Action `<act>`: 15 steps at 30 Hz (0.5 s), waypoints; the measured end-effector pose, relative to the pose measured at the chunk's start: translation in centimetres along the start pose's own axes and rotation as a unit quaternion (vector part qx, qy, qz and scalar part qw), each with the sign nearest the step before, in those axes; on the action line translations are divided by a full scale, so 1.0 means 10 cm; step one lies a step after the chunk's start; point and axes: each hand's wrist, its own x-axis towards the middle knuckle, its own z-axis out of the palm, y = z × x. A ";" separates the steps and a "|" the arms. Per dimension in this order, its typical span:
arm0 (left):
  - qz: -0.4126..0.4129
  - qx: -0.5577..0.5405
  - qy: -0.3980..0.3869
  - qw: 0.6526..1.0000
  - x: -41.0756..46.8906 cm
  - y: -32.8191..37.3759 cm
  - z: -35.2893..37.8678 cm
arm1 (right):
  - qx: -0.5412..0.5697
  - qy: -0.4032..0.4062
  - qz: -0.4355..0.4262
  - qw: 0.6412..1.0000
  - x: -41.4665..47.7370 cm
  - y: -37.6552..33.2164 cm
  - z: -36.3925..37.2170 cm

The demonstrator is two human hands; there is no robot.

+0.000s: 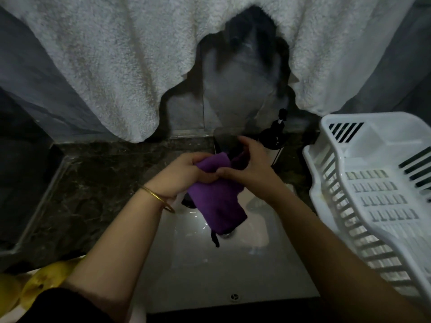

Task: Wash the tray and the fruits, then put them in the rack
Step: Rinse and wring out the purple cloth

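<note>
Both hands hold a purple cloth over the white sink. My left hand, with a gold bangle on its wrist, grips the cloth's upper left part. My right hand pinches its upper right part, just in front of the dark tap. The cloth hangs down toward the drain, a black loop dangling from its lower end. Yellow fruits lie at the bottom left, partly hidden by my left arm. A white plastic dish rack stands on the right. No tray can be made out.
A dark marble counter surrounds the sink. A black soap pump bottle stands behind the sink, right of the tap. A white towel hangs over the back wall.
</note>
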 end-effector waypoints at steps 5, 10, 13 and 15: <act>0.039 0.009 0.074 0.996 0.03 -0.03 0.03 | 0.067 -0.177 0.025 0.982 0.01 0.04 -0.08; -0.036 -0.119 0.194 0.973 0.09 -0.14 0.09 | 0.179 -0.024 0.050 0.982 0.11 0.01 -0.37; -0.080 -0.067 0.191 0.976 0.08 -0.19 0.06 | 0.299 0.086 0.079 0.947 0.14 0.06 -0.67; -0.085 -0.067 0.151 0.983 0.08 -0.17 0.12 | 0.316 0.154 0.100 0.931 0.17 0.11 -0.81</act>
